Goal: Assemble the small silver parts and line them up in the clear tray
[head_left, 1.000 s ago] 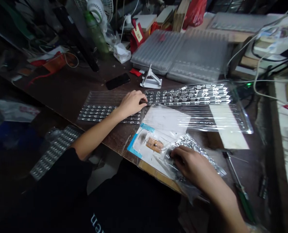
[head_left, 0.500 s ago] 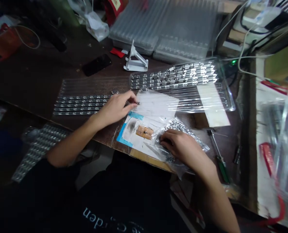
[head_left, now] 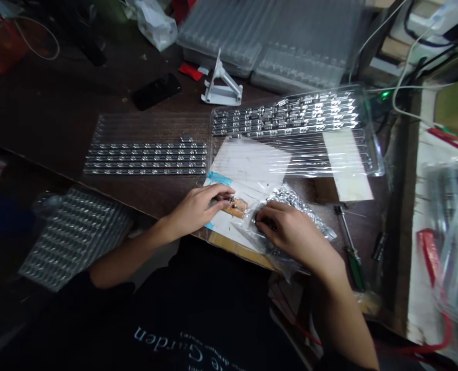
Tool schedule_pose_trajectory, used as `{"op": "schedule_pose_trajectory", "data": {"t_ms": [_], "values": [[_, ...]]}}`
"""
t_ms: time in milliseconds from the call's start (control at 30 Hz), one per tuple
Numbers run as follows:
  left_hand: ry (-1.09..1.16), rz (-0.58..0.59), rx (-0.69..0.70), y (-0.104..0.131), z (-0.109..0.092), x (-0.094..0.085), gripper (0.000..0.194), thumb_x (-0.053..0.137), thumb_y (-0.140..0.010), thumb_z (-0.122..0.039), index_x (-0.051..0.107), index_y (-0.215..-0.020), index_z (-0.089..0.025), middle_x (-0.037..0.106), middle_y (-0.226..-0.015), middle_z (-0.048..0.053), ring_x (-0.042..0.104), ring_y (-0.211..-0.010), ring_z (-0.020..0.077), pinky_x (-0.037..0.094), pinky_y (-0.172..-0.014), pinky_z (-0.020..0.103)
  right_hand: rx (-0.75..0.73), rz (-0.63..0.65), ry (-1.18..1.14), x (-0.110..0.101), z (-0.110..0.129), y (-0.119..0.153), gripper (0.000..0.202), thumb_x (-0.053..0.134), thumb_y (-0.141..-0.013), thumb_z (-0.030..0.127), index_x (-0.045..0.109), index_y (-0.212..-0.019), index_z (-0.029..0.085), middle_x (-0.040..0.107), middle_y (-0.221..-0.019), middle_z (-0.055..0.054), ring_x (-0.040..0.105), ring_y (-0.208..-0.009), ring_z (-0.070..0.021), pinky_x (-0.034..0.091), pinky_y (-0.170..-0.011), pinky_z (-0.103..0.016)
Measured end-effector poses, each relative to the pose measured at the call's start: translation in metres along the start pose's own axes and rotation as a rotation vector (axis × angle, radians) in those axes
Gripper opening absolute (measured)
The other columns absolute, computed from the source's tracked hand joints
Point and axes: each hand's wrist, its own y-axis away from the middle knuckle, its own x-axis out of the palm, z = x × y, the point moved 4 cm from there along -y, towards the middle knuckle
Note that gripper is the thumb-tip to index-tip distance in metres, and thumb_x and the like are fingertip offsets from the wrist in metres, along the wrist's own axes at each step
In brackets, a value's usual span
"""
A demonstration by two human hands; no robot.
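Note:
My left hand (head_left: 198, 207) is at the left end of an orange-brown block (head_left: 238, 208), thumb and fingers closed around a small dark metallic piece (head_left: 231, 200) whose kind is too small to tell. The block lies on a white sheet edged with blue tape (head_left: 218, 178). My right hand (head_left: 286, 222) rests on a clear plastic bag of small shiny metal parts (head_left: 304, 210), its fingers curled together; what they hold is hidden. Beyond my left hand, a clear ribbed tray (head_left: 143, 129) holds rows of metal connectors (head_left: 147, 158). More connectors (head_left: 286, 116) fill the back of a second tray (head_left: 376, 154).
A black phone (head_left: 156, 91) and a white folding stand (head_left: 221, 85) are behind the trays. Stacked clear trays (head_left: 302, 46) stand at the back. A green-handled screwdriver (head_left: 354, 263) lies right of the bag. Lower left, filled trays (head_left: 68, 237) are stacked below table level.
My left hand has moved from the tray's edge toward me, down to the brown block. My right hand stays at the bag. The view has shifted slightly.

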Motion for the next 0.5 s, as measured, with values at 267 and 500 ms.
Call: {"op": "schedule_pose_trajectory", "data": {"t_ms": [267, 500], "values": [[0.032, -0.045, -0.02, 0.0038, 0.0017, -0.0005, 0.016, 0.07, -0.089, -0.023, 0.069, -0.104, -0.02, 0.071, -0.102, 0.005, 0.068, -0.095, 0.0172, 0.055, -0.087, 0.028, 0.01, -0.021, -0.073, 0.0014, -0.001, -0.0026, 0.013, 0.055, -0.094, 0.021, 0.068, -0.097, 0.02, 0.068, -0.096, -0.007, 0.064, -0.082, -0.0192, 0.047, -0.073, -0.03], [0.051, -0.046, 0.018, 0.0049, 0.0003, 0.0002, 0.01, 0.071, -0.088, -0.023, 0.069, -0.098, -0.019, 0.072, -0.1, 0.004, 0.067, -0.095, 0.0172, 0.054, -0.086, 0.028, 0.044, -0.013, -0.065, 0.0017, -0.0033, -0.0037, 0.015, 0.058, -0.094, 0.023, 0.068, -0.103, 0.019, 0.068, -0.099, -0.007, 0.064, -0.082, -0.0188, 0.048, -0.073, -0.03]]}}
